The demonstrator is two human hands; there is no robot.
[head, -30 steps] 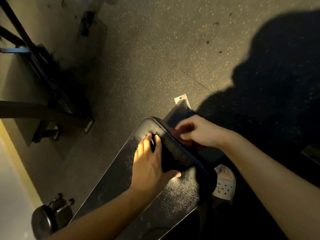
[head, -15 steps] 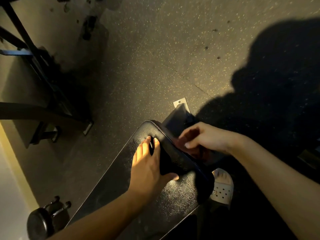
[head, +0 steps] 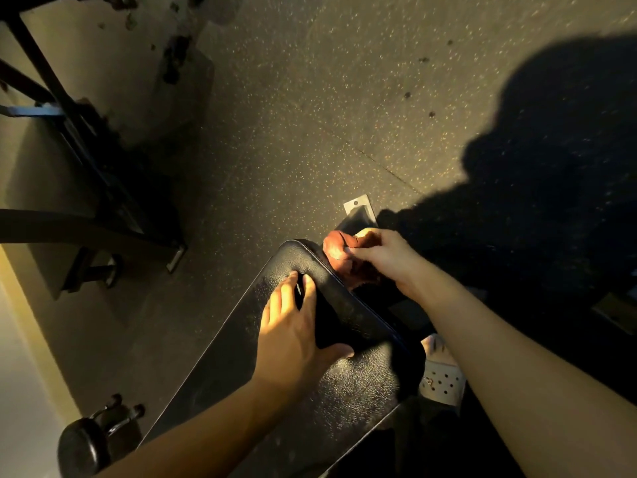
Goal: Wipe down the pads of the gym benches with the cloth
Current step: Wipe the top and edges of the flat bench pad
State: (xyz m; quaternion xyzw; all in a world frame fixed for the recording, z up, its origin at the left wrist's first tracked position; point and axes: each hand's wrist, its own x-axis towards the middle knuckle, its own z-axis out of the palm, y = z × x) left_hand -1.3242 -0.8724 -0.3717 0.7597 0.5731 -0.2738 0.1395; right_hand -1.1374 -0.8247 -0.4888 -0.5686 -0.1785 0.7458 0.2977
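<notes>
At the bench pad's (head: 344,391) far corner, your right hand (head: 389,260) grips the bunched cloth (head: 339,248) against the side edge while your left hand (head: 293,336) rests flat on top; next, draw the cloth along that edge.

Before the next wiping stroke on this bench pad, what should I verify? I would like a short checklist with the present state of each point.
1. The right hand grips the cloth: ok, fingers curl round it.
2. The cloth sits at the bench pad: ok, at its far right edge.
3. The left hand steadies the pad: ok, flat on top.
4. The left hand is apart from the cloth: ok.
5. The pad top is clean: cannot tell, too dark.
</notes>
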